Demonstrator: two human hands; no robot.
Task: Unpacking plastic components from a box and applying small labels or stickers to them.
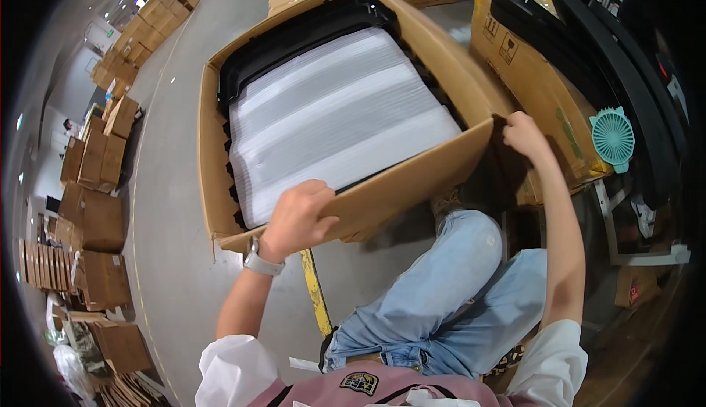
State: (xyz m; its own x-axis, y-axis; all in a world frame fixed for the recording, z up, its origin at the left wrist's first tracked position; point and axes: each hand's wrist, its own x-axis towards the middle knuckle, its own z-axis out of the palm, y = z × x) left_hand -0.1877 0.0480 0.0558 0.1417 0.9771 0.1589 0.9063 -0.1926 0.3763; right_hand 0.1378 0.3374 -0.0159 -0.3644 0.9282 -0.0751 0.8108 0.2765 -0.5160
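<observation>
A large open cardboard box [412, 179] sits tilted in front of me. Inside it lies a stack of thin whitish sheets, foam-like in look [331, 105], with black molded plastic parts [309, 39] around its edges. My left hand [298, 214] wears a watch [262, 258] and hooks its fingers over the box's near wall, thumb on the outside. At the near right corner, my right hand [525, 135] is closed on the cardboard edge or flap; its fingertips are partly hidden.
To the right stands another cardboard box [507, 54] with long black plastic parts [610, 61] beside it and a teal round fan-like piece [612, 139]. Stacked cartons [103, 216] line the far left. Yellow tape [315, 293] marks the grey floor. My legs are bent close by.
</observation>
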